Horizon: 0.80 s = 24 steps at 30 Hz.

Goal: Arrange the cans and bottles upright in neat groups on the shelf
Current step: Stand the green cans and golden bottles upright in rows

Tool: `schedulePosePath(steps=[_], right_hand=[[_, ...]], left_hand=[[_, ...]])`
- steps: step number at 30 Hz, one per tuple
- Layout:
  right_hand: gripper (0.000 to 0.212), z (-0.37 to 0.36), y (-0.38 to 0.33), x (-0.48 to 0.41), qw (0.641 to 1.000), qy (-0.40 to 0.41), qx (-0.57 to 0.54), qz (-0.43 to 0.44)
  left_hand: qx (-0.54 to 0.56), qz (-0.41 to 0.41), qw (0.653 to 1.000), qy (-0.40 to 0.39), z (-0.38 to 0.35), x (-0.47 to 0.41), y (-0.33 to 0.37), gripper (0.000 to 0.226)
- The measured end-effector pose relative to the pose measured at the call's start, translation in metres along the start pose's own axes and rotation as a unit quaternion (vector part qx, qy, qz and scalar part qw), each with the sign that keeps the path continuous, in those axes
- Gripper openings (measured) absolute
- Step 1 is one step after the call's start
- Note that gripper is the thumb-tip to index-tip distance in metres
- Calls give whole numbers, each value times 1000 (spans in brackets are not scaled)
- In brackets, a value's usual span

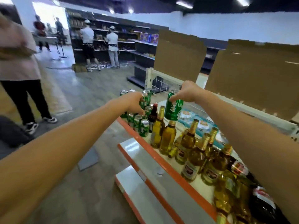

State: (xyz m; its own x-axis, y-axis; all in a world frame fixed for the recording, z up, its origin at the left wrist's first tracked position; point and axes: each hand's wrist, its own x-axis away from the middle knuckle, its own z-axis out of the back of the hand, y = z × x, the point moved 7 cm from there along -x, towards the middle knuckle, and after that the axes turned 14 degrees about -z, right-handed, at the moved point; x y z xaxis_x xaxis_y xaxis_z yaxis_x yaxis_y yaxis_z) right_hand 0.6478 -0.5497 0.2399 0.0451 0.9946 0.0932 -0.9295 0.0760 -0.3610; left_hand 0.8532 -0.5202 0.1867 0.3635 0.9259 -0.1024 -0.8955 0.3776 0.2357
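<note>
While the green can (pixel 174 107) hangs over the bottle necks, pinched near its rim by the right hand (pixel 186 92), its long axis is close to upright. Its likely home, the cluster of green cans (pixel 139 125), lies to the left at the shelf's end, past a dark bottle (pixel 152 115). The left hand (pixel 134 102) is nearer, fingers curled among those cans; whether it grips one I cannot tell. The cans are smooth printed metal. The amber bottles (pixel 191 143) are glossy glass with foil tops, and the shelf (pixel 168 167) is orange-edged.

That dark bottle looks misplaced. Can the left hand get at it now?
Probably yes: the left hand, at the green cans, is right beside the dark bottle, whose neck stands free.
</note>
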Motion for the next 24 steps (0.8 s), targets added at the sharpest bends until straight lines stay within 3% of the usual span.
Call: schedulePosePath(steps=[8, 14, 19, 24], right_hand=[[55, -50, -90, -55, 996, -24, -57, 59], [52, -66, -138, -131, 993, -30, -67, 92], [39, -67, -161, -207, 992, -35, -77, 92], [42, -73, -158, -271, 995, -24, -71, 70]], left_hand=[[33, 32, 999, 30, 11, -15, -82, 74], [111, 33, 992, 54, 9, -85, -123, 80], [186, 32, 978, 92, 8, -166, -152, 44], [239, 24, 965, 106, -12, -239, -178, 72]])
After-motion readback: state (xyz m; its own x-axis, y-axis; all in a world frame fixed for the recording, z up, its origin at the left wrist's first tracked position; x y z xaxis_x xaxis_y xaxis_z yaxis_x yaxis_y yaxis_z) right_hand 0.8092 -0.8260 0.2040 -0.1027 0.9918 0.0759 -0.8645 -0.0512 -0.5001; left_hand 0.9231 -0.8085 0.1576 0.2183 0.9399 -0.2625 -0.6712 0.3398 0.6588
